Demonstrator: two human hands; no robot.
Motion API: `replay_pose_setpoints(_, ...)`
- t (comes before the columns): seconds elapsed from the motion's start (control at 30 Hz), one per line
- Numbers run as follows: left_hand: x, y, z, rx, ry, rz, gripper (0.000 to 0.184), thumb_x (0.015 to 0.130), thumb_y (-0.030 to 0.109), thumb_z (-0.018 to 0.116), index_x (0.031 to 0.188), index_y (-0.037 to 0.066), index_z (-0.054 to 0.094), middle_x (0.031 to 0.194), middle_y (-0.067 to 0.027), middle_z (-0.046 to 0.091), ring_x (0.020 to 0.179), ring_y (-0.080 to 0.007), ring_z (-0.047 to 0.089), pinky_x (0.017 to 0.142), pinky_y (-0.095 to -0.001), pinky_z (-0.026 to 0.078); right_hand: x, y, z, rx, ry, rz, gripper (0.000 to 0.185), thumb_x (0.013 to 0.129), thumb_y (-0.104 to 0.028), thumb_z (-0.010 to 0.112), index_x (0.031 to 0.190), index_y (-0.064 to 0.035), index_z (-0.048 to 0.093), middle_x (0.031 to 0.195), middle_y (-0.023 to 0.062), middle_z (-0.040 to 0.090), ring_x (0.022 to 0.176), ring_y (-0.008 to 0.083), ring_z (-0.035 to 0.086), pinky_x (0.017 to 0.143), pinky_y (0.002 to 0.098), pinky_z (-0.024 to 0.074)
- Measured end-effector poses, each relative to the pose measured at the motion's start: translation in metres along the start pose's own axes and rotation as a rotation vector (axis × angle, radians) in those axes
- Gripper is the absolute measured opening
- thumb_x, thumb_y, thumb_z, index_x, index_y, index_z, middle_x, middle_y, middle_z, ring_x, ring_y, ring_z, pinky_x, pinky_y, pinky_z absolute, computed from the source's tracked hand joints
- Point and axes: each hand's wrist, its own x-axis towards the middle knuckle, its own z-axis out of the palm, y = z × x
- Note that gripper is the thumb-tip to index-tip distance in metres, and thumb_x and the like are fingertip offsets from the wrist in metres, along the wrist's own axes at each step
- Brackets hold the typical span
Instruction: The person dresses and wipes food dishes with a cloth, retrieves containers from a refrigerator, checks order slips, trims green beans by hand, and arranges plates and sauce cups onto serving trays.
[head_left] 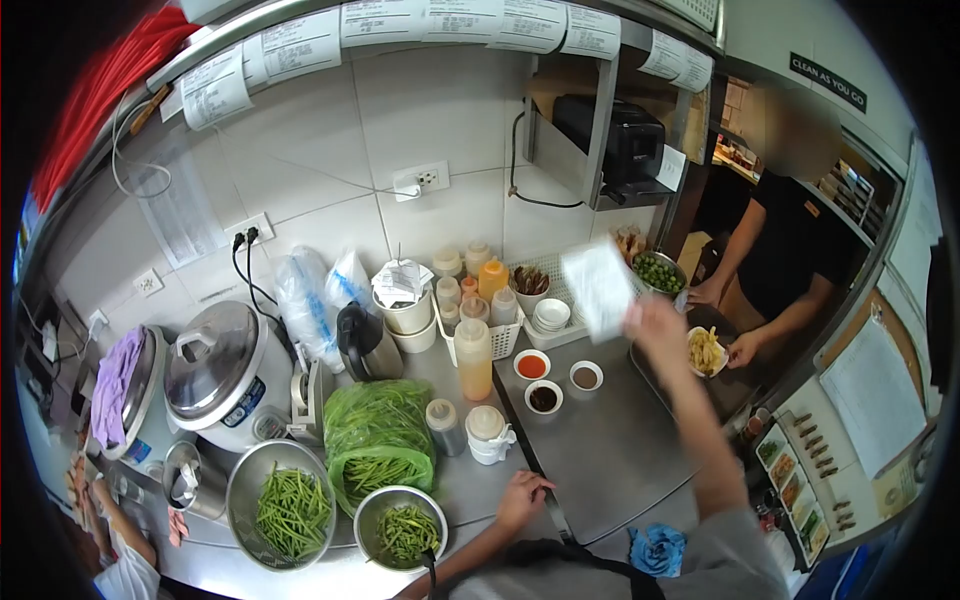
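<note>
My right hand [657,328] is raised over the counter, its fingers closed on a white order slip [598,288] that is blurred by motion. My left hand [523,498] rests on the steel counter near its front edge, holding nothing, with its fingers apart and loosely bent. Below the slip stand small white sauce bowls: one with red sauce [531,365], one with dark sauce [543,398] and one with brown sauce [586,376]. Closest to my left hand are a white-capped container [487,435] and a metal bowl of green beans [401,528].
A colander [242,505] and a green bag [378,425] hold more beans. Squeeze bottles stand around a white basket [488,343]. Rice cookers [228,375] stand at left. A co-worker [785,240] at right holds a bowl of fries [706,352]. A blue cloth [657,550] lies at the front.
</note>
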Motion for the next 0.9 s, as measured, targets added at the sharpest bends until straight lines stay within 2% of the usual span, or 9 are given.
replay_pose_setpoints(0.03, 0.001, -0.002, 0.002, 0.028, 0.000, 0.010, 0.019, 0.073, 0.000, 0.061, 0.087, 0.009, 0.069, 0.085, -0.0094, 0.061, 0.089, -0.0301, 0.055, 0.082, -0.0391, 0.046, -0.050, 0.025, -0.003, -0.063, -0.095, 0.083, 0.020, 0.076, -0.005, 0.073, 0.095, -0.0026, 0.065, 0.088, 0.0022, 0.067, 0.078, 0.0075, 0.059, 0.072, 0.0240, 0.0497)
replay_pose_setpoints(0.1, -0.002, -0.006, 0.004, 0.088, -0.009, 0.020, 0.018, 0.072, 0.001, 0.061, 0.086, 0.009, 0.069, 0.084, -0.0091, 0.061, 0.088, -0.0300, 0.055, 0.082, -0.0393, 0.046, -0.155, 0.057, 0.004, -0.030, -0.075, 0.363, 0.020, 0.075, -0.002, 0.073, 0.093, -0.0031, 0.064, 0.082, -0.0006, 0.065, 0.073, 0.0061, 0.059, 0.070, 0.0235, 0.0499)
replay_pose_setpoints(0.2, 0.000, -0.006, 0.004, 0.151, -0.046, 0.043, 0.017, 0.071, 0.001, 0.062, 0.085, 0.009, 0.068, 0.083, -0.0090, 0.061, 0.088, -0.0298, 0.055, 0.082, -0.0394, 0.046, -0.277, 0.090, 0.006, -0.234, -0.075, 0.537, 0.024, 0.075, -0.008, 0.075, 0.097, -0.0059, 0.067, 0.080, 0.0024, 0.067, 0.061, 0.0087, 0.059, 0.056, 0.0254, 0.0476)
replay_pose_setpoints(0.27, -0.003, -0.004, 0.005, 0.157, -0.028, 0.054, 0.017, 0.071, 0.001, 0.062, 0.085, 0.010, 0.068, 0.083, -0.0090, 0.061, 0.088, -0.0297, 0.055, 0.082, -0.0394, 0.046, -0.315, 0.081, 0.008, -0.403, -0.133, 0.445, 0.024, 0.074, -0.012, 0.075, 0.097, -0.0074, 0.068, 0.079, 0.0051, 0.065, 0.063, 0.0141, 0.060, 0.059, 0.0290, 0.0469)
replay_pose_setpoints(0.3, -0.001, -0.004, 0.006, 0.161, -0.017, 0.069, 0.017, 0.071, 0.001, 0.062, 0.085, 0.010, 0.068, 0.083, -0.0090, 0.061, 0.088, -0.0297, 0.055, 0.082, -0.0394, 0.046, -0.321, 0.076, 0.010, -0.487, -0.156, 0.390, 0.025, 0.074, -0.014, 0.075, 0.097, -0.0081, 0.068, 0.078, 0.0064, 0.065, 0.064, 0.0169, 0.061, 0.060, 0.0309, 0.0465)
replay_pose_setpoints(0.4, 0.000, -0.005, 0.008, 0.228, -0.037, 0.101, 0.016, 0.073, 0.003, 0.062, 0.085, 0.010, 0.069, 0.082, -0.0089, 0.060, 0.088, -0.0294, 0.055, 0.083, -0.0390, 0.046, -0.327, 0.069, 0.018, -0.704, -0.107, 0.044, 0.027, 0.074, -0.018, 0.074, 0.098, -0.0097, 0.068, 0.077, 0.0090, 0.059, 0.073, 0.0259, 0.059, 0.071, 0.0365, 0.0448)
replay_pose_setpoints(0.5, 0.000, 0.005, 0.004, 0.287, -0.061, 0.104, 0.015, 0.074, 0.004, 0.061, 0.085, 0.011, 0.069, 0.082, -0.0088, 0.060, 0.089, -0.0292, 0.054, 0.084, -0.0386, 0.046, -0.326, 0.061, 0.025, -0.652, -0.153, 0.252, 0.028, 0.074, -0.021, 0.073, 0.100, -0.0119, 0.067, 0.083, 0.0083, 0.057, 0.084, 0.0284, 0.057, 0.078, 0.0405, 0.0416)
replay_pose_setpoints(0.7, -0.001, 0.010, 0.004, 0.333, -0.067, 0.102, 0.013, 0.076, 0.006, 0.061, 0.085, 0.010, 0.069, 0.082, -0.0088, 0.061, 0.089, -0.0286, 0.055, 0.084, -0.0381, 0.045, -0.326, 0.062, 0.028, -0.687, -0.058, 0.144, 0.028, 0.074, -0.021, 0.072, 0.100, -0.0122, 0.066, 0.094, 0.0091, 0.054, 0.087, 0.0271, 0.056, 0.076, 0.0400, 0.0416)
replay_pose_setpoints(0.9, -0.003, 0.010, 0.004, 0.289, -0.072, 0.092, 0.013, 0.074, 0.006, 0.063, 0.086, 0.009, 0.069, 0.082, -0.0086, 0.061, 0.090, -0.0292, 0.054, 0.084, -0.0386, 0.045, -0.328, 0.064, 0.027, -0.654, -0.049, 0.157, 0.028, 0.073, -0.020, 0.072, 0.100, -0.0122, 0.066, 0.097, 0.0093, 0.055, 0.091, 0.0280, 0.056, 0.078, 0.0401, 0.0428)
